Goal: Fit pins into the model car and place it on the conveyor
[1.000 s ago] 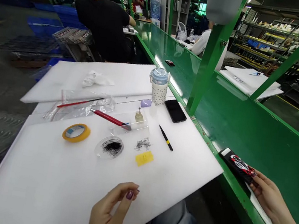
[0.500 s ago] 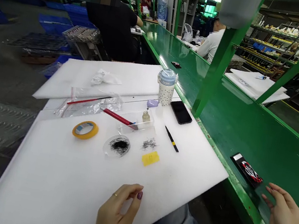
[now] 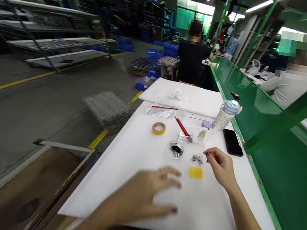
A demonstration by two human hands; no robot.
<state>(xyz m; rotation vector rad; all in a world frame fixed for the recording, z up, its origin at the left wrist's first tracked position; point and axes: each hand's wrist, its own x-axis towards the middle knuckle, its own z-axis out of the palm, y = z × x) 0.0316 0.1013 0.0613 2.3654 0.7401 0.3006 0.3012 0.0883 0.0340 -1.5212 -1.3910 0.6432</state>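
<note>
My left hand (image 3: pixel 152 193) hovers, blurred, over the near part of the white foam board (image 3: pixel 131 174), fingers spread and holding nothing. My right hand (image 3: pixel 219 166) reaches over the board, its fingertips close to a small pile of thin metal pins (image 3: pixel 197 160). A yellow pad (image 3: pixel 196 172) lies just below that pile. Left of the pins is a clear dish of dark pins (image 3: pixel 176 149). Whether the right hand pinches anything cannot be made out.
Further back lie a roll of yellow tape (image 3: pixel 158 127), a red-handled tool (image 3: pixel 182 128), a plastic bag (image 3: pixel 165 112), a spotted cup with a blue lid (image 3: pixel 224 116) and a black phone (image 3: pixel 233 142). A green conveyor (image 3: pixel 280 164) runs along the right. Two people sit further up the line.
The view swung left and rose. My right hand left the toy-car card on the conveyor and came over to the pin pile. My left hand opened and moved forward.
</note>
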